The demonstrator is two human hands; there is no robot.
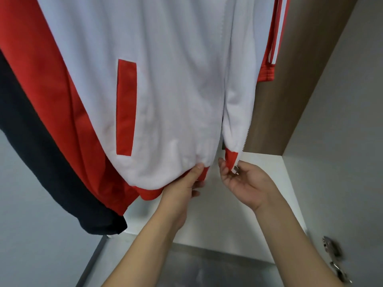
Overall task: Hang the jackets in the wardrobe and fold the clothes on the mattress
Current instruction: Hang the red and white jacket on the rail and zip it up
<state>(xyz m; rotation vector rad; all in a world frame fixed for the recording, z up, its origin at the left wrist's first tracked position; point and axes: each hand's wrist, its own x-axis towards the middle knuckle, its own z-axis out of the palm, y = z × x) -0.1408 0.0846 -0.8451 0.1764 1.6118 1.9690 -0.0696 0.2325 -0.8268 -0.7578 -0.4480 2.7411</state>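
Note:
A white and red jacket (165,79) hangs inside the wardrobe, its front open along the zipper. My left hand (186,183) grips the bottom hem of the jacket's left front panel, thumb on the white cloth. My right hand (242,179) pinches the red hem corner of the right panel at the metal zipper end (236,169). A dark jacket (41,162) hangs to the left, partly behind the red sleeve.
The white wardrobe floor (269,193) lies below the hands. A brown inner panel (290,79) and a white side wall (342,121) stand to the right. Metal door hinges (333,259) sit at the lower right. A grey surface (207,270) is beneath my forearms.

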